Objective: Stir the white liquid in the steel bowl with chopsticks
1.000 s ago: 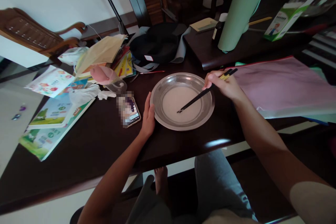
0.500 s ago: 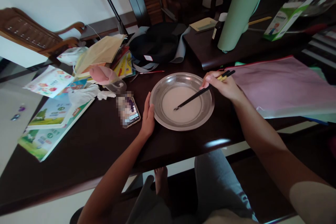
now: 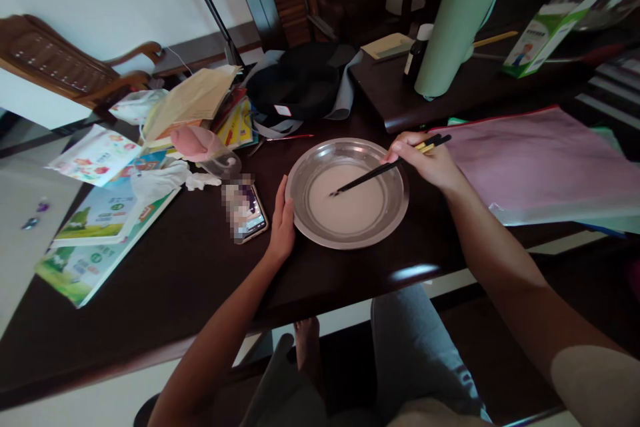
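Observation:
A round metal plate (image 3: 395, 208) with pale liquid (image 3: 350, 203) in it sits on the dark table (image 3: 175, 267). My right hand (image 3: 430, 161) is closed around black chopsticks (image 3: 373, 175), whose tips dip into the liquid left of the plate's centre. My left hand (image 3: 283, 223) rests flat against the plate's left rim, fingers together and stretched out. A phone (image 3: 244, 210) lies just left of that hand.
Books and papers (image 3: 105, 213) pile up at the left. A black bag (image 3: 300, 87) sits behind the plate, a pink folder (image 3: 540, 167) at the right. A green roll (image 3: 463, 13), a dark bottle (image 3: 417, 53) and a box (image 3: 543, 37) stand on the far table.
The chopstick tips have swept leftward and away from me through the liquid. My left hand and the plate have stayed put.

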`<state>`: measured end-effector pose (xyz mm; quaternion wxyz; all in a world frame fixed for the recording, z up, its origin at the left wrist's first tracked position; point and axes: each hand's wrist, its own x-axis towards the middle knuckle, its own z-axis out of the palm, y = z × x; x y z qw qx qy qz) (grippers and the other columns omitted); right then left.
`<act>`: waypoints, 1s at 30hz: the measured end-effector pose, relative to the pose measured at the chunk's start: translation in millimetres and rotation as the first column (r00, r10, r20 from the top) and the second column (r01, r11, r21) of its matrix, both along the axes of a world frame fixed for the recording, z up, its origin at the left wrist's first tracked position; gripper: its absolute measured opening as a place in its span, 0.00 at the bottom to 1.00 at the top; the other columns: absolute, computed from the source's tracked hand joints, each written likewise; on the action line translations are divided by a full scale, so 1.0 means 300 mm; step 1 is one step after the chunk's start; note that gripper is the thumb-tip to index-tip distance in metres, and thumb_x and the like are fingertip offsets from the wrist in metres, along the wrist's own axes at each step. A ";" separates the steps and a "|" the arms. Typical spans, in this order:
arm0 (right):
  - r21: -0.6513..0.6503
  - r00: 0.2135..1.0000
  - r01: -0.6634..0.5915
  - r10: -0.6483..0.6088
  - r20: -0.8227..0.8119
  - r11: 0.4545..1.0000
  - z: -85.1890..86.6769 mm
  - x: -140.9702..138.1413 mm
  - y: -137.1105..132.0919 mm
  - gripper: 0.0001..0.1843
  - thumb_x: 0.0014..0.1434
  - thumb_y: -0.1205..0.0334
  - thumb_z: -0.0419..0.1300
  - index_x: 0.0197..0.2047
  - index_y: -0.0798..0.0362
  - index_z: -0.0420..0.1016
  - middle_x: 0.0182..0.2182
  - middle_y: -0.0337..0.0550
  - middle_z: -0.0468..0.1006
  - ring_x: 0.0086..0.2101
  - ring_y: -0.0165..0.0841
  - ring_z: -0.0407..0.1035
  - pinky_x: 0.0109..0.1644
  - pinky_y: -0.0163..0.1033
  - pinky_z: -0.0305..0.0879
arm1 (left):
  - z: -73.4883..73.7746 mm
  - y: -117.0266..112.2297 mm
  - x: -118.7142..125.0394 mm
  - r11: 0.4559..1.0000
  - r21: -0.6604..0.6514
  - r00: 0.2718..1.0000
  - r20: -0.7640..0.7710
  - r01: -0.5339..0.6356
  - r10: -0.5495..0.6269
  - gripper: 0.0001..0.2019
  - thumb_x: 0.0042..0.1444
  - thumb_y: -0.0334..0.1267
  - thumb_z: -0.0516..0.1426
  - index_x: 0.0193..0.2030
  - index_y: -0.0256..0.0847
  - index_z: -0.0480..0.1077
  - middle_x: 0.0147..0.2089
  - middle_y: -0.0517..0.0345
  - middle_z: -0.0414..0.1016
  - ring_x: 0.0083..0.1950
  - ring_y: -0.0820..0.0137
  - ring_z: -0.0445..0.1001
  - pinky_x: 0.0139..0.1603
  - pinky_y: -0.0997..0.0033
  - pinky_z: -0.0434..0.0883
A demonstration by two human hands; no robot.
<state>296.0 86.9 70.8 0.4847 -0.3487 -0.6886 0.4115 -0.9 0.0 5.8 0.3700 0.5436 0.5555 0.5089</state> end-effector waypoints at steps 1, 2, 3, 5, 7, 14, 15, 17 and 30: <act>0.013 0.999 0.044 -0.043 -0.029 0.999 -0.002 0.006 0.006 0.20 0.59 0.45 0.61 0.24 0.50 0.77 0.24 0.40 0.79 0.30 0.33 0.75 0.40 0.40 0.68 | 0.002 0.000 0.001 1.000 -0.001 1.000 -0.009 -0.004 0.004 0.30 0.65 0.54 0.49 0.71 0.48 0.54 0.75 0.55 0.50 0.75 0.63 0.50 0.75 0.58 0.47; 0.021 0.995 0.083 -0.082 -0.065 0.996 -0.004 0.013 0.013 0.21 0.59 0.45 0.60 0.23 0.50 0.76 0.23 0.40 0.78 0.28 0.32 0.74 0.38 0.40 0.68 | 0.003 0.000 0.001 1.000 0.001 1.000 -0.016 -0.008 0.008 0.30 0.65 0.54 0.49 0.71 0.49 0.54 0.75 0.56 0.51 0.75 0.63 0.50 0.75 0.58 0.47; 0.024 0.989 0.107 -0.104 -0.100 0.994 -0.007 0.019 0.019 0.22 0.60 0.45 0.60 0.21 0.50 0.74 0.21 0.39 0.77 0.26 0.32 0.73 0.37 0.40 0.68 | 0.005 0.000 0.002 1.000 0.004 1.000 -0.021 -0.010 0.010 0.30 0.65 0.54 0.49 0.71 0.49 0.54 0.75 0.56 0.51 0.75 0.63 0.50 0.75 0.58 0.47; 0.013 0.987 0.092 -0.090 -0.130 0.996 -0.010 0.024 0.022 0.24 0.60 0.45 0.60 0.19 0.51 0.73 0.19 0.39 0.75 0.24 0.31 0.71 0.34 0.39 0.66 | 0.005 0.001 0.002 1.000 0.007 1.000 -0.027 -0.011 0.011 0.30 0.65 0.54 0.49 0.71 0.48 0.54 0.75 0.55 0.51 0.75 0.63 0.50 0.75 0.58 0.46; -0.012 0.996 0.020 -0.021 -0.085 1.000 -0.009 0.017 0.013 0.23 0.60 0.45 0.59 0.20 0.51 0.73 0.20 0.39 0.76 0.25 0.31 0.72 0.34 0.38 0.66 | 0.002 0.002 0.000 1.000 0.005 1.000 -0.026 -0.009 0.009 0.30 0.64 0.54 0.49 0.71 0.48 0.54 0.75 0.55 0.50 0.76 0.63 0.49 0.75 0.58 0.46; -0.001 0.998 0.065 -0.065 -0.012 0.998 0.000 0.006 0.007 0.20 0.59 0.43 0.60 0.24 0.48 0.76 0.24 0.40 0.79 0.30 0.34 0.75 0.40 0.42 0.69 | -0.005 0.002 -0.003 1.000 0.002 1.000 -0.012 0.002 -0.002 0.30 0.65 0.54 0.48 0.71 0.50 0.53 0.76 0.56 0.50 0.76 0.63 0.49 0.75 0.58 0.46; 0.002 0.993 0.111 -0.111 -0.042 0.994 -0.002 0.013 0.014 0.22 0.58 0.42 0.60 0.22 0.48 0.75 0.22 0.40 0.78 0.28 0.34 0.74 0.39 0.42 0.69 | -0.003 0.002 -0.002 1.000 0.003 1.000 -0.015 0.000 0.000 0.30 0.65 0.54 0.48 0.71 0.50 0.54 0.75 0.56 0.50 0.75 0.63 0.49 0.75 0.58 0.46; 0.001 0.985 0.152 -0.152 -0.088 0.988 -0.006 0.023 0.023 0.25 0.57 0.40 0.60 0.18 0.48 0.72 0.19 0.40 0.76 0.25 0.34 0.72 0.36 0.43 0.69 | 0.000 0.002 0.000 1.000 0.007 1.000 -0.022 -0.005 0.005 0.29 0.65 0.54 0.48 0.71 0.50 0.54 0.75 0.56 0.50 0.76 0.63 0.49 0.75 0.58 0.46; 0.017 0.983 0.141 -0.138 -0.122 0.990 -0.013 0.019 0.029 0.25 0.58 0.42 0.60 0.19 0.49 0.72 0.19 0.39 0.76 0.25 0.32 0.72 0.35 0.41 0.68 | 0.002 0.002 0.000 1.000 0.002 1.000 -0.027 -0.006 0.006 0.29 0.65 0.54 0.48 0.71 0.50 0.54 0.75 0.57 0.51 0.76 0.62 0.49 0.75 0.58 0.46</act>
